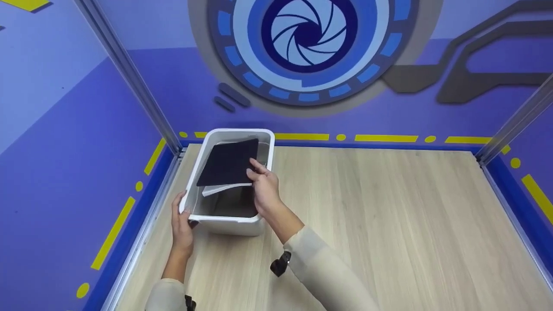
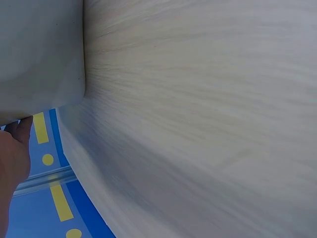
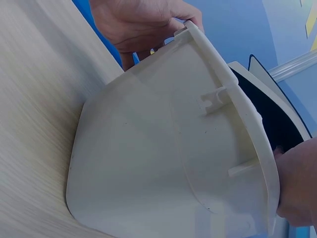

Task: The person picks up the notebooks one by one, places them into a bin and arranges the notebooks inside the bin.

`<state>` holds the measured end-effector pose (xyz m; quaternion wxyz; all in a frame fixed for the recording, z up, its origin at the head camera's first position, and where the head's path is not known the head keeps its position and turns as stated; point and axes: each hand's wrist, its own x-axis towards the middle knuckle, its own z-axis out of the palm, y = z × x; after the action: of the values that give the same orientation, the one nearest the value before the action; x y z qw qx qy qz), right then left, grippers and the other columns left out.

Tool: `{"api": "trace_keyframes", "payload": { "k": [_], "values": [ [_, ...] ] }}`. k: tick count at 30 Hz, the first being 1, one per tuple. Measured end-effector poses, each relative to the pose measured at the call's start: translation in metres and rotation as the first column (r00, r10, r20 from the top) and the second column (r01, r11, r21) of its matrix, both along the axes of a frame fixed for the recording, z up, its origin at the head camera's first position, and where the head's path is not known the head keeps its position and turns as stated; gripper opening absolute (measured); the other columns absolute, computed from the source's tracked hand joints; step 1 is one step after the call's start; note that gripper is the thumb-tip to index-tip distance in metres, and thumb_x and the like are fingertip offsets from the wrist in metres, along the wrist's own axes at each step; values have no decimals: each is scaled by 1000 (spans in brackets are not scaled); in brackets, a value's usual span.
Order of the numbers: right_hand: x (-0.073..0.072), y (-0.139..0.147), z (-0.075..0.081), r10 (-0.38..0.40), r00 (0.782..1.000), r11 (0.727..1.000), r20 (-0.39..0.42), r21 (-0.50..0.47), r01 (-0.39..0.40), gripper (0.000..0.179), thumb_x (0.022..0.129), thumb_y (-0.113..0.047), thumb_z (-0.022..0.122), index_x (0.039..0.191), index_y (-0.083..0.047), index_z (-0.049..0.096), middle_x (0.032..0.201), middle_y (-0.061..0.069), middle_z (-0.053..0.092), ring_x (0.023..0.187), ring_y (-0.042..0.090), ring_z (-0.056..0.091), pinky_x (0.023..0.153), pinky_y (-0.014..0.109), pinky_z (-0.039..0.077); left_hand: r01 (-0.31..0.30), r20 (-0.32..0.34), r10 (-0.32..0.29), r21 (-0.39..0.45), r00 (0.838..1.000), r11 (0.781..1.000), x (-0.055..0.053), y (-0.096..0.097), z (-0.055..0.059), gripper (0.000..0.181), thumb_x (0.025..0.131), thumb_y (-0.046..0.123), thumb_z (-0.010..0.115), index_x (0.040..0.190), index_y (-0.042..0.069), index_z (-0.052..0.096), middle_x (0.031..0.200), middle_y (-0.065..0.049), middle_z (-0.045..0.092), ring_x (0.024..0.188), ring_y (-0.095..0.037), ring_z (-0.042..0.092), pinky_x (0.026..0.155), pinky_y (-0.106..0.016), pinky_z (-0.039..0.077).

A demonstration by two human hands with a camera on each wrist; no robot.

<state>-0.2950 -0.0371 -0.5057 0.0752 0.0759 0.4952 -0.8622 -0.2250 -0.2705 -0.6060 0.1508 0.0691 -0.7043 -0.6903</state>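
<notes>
A white plastic bin (image 1: 233, 228) stands at the back left of the table. My left hand (image 1: 181, 231) grips its left front corner, thumb near the rim. A black-covered notebook (image 1: 229, 164) with white pages is tilted in the bin's mouth. My right hand (image 1: 267, 190) holds that notebook by its right edge, reaching over the bin's right rim. In the right wrist view, the bin's outer wall (image 3: 143, 144) fills the middle, and the notebook (image 3: 265, 109) shows beyond the rim. The left wrist view shows only part of the bin (image 2: 39, 54) and of my left hand (image 2: 12, 158).
The wood-grain table (image 1: 380, 224) extends to the right of the bin. Blue-purple printed panels (image 1: 164, 82) stand close behind and to the left. A metal corner post (image 1: 129, 73) rises at the back left, another at the right.
</notes>
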Motion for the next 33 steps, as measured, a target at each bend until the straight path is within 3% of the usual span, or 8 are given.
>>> {"api": "trace_keyframes", "payload": {
  "k": [8,33],
  "values": [
    [0,-1,3,15,1000,1000,-2,1,-15,52,101,-4,60,153,-3,57,175,15,32,166,31,23,135,51,17,-4,25,4,6,1000,1000,-1,-4,1,55,108,19,31,162,21,36,143,-4,47,118,-22,55,84,-28,52],
    [-2,1,0,11,1000,1000,-16,-8,-11,51,102,-4,59,153,0,56,174,17,33,164,30,28,134,49,21,-6,1,6,-2,1000,1000,-2,-1,0,55,106,16,32,162,19,37,142,-2,48,116,-23,55,83,-30,52]
  ]
}}
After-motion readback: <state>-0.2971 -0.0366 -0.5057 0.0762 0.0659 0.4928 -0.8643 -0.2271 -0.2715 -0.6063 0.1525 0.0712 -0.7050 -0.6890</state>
